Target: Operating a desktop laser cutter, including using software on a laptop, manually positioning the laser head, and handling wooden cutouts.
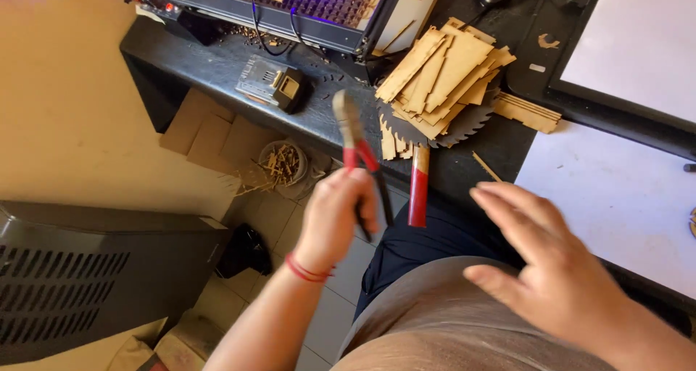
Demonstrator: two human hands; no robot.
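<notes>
Dark workbench (pixel 217 55) over a tiled floor, a laser-cutter frame (pixel 290 8) at its back edge and a heap of thin cut plywood pieces (pixel 446 73) to the right. Red-handled metal pliers (pixel 355 142) stand nearly upright in front of the bench edge, nose tilted up and away, handles down inside the left hand (pixel 337 219), which is clenched round them. The right hand (pixel 551 269) hangs spread and empty, near but apart, lower right of the tool; a separate red-handled tool (pixel 418 186) lies between them.
</notes>
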